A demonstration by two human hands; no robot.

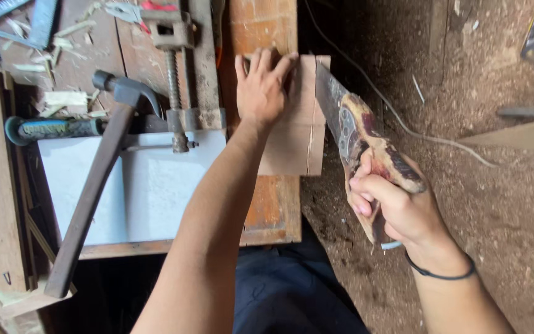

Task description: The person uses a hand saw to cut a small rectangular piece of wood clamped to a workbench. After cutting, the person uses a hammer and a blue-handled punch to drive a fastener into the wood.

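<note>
Wooden board (292, 133) under left hand (261, 89); right hand (397, 207) grips handsaw (356, 133).

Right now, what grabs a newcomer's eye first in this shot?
The right hand grips a handsaw by its worn wooden handle, the blade set at the far edge of a thin wooden board at centre. The left hand lies flat on that board, pressing it onto the bench. To the left, a claw hammer rests across a white slab, beside a rusty clamp.

Claw hammer (94, 179), rusty clamp (173, 74), white slab (149, 185) — sawdust-strewn floor (495, 204)
</note>
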